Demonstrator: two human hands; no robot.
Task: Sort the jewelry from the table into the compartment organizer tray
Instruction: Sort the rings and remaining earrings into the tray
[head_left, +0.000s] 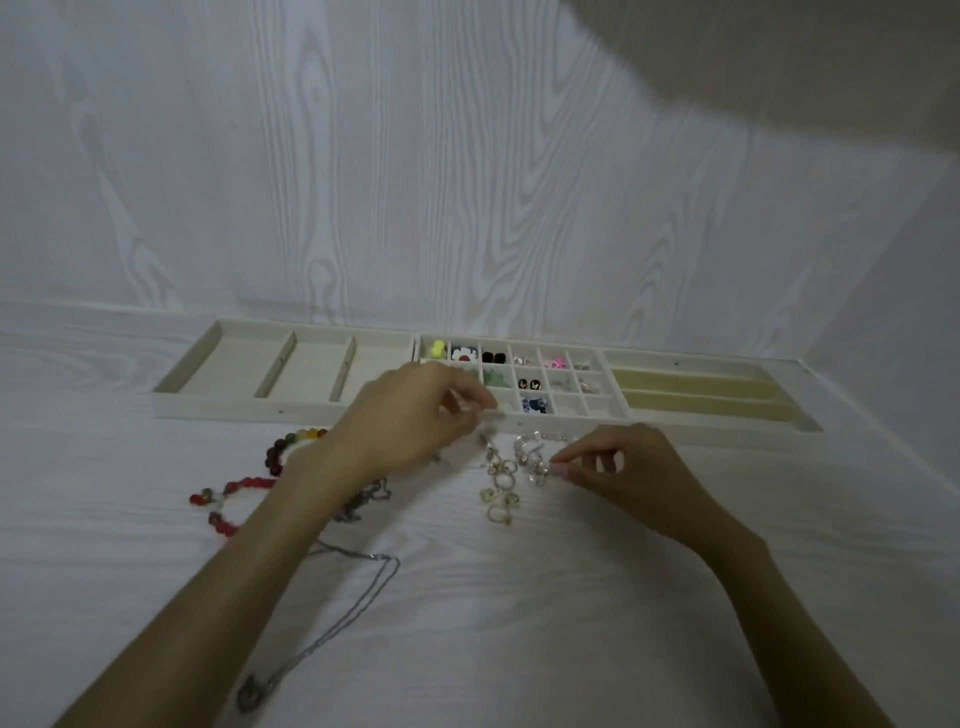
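A long white organizer tray (218, 402) lies along the back of the table; small earrings fill several of its little middle compartments (530, 384). A cluster of rings (501, 480) lies on the table in front of it. My left hand (415, 415) hovers over the tray's front edge, fingers curled, pinching something small and blurred. My right hand (618, 467) pinches a ring at the right side of the cluster. Beaded bracelets (244, 488) and a silver chain necklace (337, 597) lie to the left, partly hidden by my left forearm.
The tray has three wide compartments on the left (306, 371) and long tan-lined slots on the right (701, 395). A white wood-grain wall (467, 182) rises directly behind the tray. The table's right edge (893, 441) runs diagonally.
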